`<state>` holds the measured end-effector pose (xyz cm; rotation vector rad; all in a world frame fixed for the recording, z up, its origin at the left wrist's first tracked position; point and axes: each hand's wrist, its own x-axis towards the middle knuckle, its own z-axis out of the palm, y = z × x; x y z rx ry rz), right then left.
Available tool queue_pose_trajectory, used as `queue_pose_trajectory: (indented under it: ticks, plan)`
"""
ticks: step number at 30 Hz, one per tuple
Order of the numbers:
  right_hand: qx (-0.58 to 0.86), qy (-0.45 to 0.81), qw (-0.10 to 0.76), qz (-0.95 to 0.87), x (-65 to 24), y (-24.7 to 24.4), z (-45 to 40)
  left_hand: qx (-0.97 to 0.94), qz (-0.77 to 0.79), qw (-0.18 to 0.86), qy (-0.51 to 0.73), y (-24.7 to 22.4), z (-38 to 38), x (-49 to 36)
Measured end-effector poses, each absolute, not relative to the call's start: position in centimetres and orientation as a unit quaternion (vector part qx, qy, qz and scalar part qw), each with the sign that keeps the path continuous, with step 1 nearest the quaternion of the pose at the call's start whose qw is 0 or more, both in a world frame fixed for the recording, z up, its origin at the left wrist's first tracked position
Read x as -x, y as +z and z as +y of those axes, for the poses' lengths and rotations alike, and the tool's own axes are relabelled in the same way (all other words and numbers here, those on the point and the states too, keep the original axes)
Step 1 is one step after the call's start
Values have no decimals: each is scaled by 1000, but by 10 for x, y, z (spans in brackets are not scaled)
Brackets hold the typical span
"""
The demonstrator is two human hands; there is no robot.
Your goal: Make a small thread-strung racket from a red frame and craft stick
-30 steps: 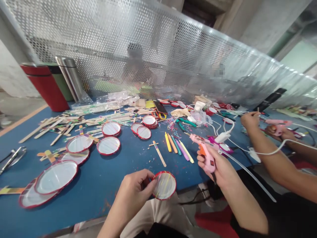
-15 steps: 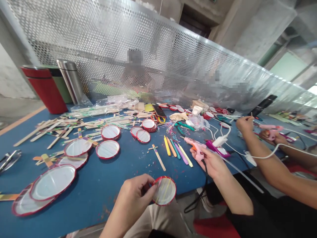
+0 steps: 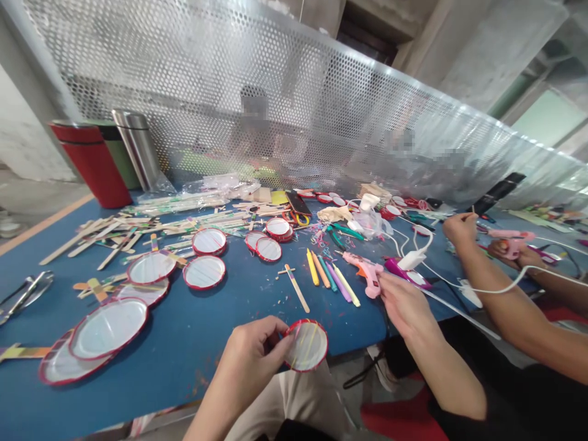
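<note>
My left hand (image 3: 260, 343) pinches the near-left edge of a small round disc (image 3: 307, 346) between thumb and fingers. The disc has a red rim and a pale, translucent face with yellowish lines, and it is held above my lap, at the table's front edge. A pink hot glue gun (image 3: 365, 272) rests on the table with its nozzle pointing left. Right behind its handle is my right hand (image 3: 407, 303), fingers stretched out and not wrapped round it; whether they still touch it I cannot tell. A craft stick cross (image 3: 297, 288) lies beyond the disc.
Several red-rimmed discs (image 3: 204, 272) and loose craft sticks (image 3: 98, 236) cover the left side. Coloured pens (image 3: 331, 278) lie mid-table. Scissors (image 3: 302, 219), white cables (image 3: 413, 260) and a red tumbler (image 3: 92, 165) stand or lie farther back. A co-worker's hand (image 3: 460, 229) is at right.
My right hand has let go of the glue gun, which now rests on the table, and has drawn back to the right. My left hand keeps its hold on the disc. The view has shifted slightly.
</note>
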<state>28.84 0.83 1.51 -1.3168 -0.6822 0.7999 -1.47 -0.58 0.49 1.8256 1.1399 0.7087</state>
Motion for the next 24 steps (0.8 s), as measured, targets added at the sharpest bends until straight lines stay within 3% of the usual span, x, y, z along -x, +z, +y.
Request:
queue_pose_trajectory:
  ticks: [11, 16, 20, 24]
  plan:
    - [625, 322, 636, -319, -294, 9, -7, -712, 472, 444, 270, 9, -6, 15]
    - [674, 153, 606, -393, -285, 12, -18, -701, 464, 478, 255, 12, -6, 18]
    - [672, 175, 439, -570, -251, 22, -30, -688, 433, 539, 220, 16, -3, 20]
    - [599, 240, 355, -677, -219, 20, -24, -699, 434, 541, 177, 22, 1, 22]
